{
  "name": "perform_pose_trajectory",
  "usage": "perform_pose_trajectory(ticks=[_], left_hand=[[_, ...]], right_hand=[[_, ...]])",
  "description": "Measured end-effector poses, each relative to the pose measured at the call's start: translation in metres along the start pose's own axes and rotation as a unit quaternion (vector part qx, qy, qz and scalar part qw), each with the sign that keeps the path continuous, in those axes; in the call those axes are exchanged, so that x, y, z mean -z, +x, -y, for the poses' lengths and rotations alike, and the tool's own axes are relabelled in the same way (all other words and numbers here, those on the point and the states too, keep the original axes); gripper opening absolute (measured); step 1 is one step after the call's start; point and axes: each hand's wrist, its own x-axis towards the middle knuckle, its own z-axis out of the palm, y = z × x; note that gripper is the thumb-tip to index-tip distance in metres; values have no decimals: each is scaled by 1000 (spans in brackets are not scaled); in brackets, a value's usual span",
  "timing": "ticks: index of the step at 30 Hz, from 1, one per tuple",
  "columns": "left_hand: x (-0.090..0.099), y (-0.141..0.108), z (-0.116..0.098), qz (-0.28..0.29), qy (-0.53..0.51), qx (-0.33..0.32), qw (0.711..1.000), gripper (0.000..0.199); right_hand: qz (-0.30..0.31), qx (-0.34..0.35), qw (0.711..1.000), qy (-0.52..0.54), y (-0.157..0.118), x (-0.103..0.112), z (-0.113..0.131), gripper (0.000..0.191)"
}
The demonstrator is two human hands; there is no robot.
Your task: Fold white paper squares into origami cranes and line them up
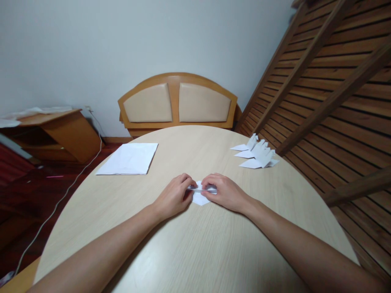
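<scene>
Pinching a small folded white paper piece (200,199) from both sides, the left hand (174,196) and right hand (226,193) seem to steady its raised crease near the middle of the round pale wooden table (195,252); folded white figures (261,154) stand by its far right edge.

The left forearm (116,244), toward seven o'clock, and right forearm (293,240), toward five, are bare. The left hand (174,196) and right hand (227,194) are bare too.

A pale round table (195,252) carries folded paper (200,198), stacked sheets (130,158) and paper figures (256,155).
</scene>
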Motion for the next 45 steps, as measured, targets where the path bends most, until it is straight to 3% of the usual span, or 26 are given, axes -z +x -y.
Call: perform_pose_trajectory(ticks=[8, 13, 22, 27, 31, 35, 41, 45], left_hand=[[3, 1, -4, 11, 16, -12, 1000, 6], [5, 1, -4, 9, 28, -15, 999, 9], [7, 0, -4, 4, 49, -34, 998, 10], [4, -1, 0, -28, 49, -11, 998, 15], [4, -1, 0, -17, 51, -11, 998, 17], [7, 0, -3, -9, 51, -15, 999, 16], [8, 0, -7, -32, 63, -55, 996, 17], [8, 0, -6, -45, 46, -47, 997, 17]], right_hand=[[19, 24, 999, 29, -1, 4, 1, 9], [-1, 8, 1000, 29, -1, 4, 1, 3], [25, 33, 998, 38, -1, 5, -2, 8], [-20, -26, 997, 65, -1, 7, 1, 8], [-19, -47, 995, 89, -2, 9, 1, 8], [-12, -34, 997, 68, -1, 9, 1, 8], [2, 52, 998, -24, -1, 8, 2, 13], [3, 59, 998, -28, -1, 11, 1, 15]])
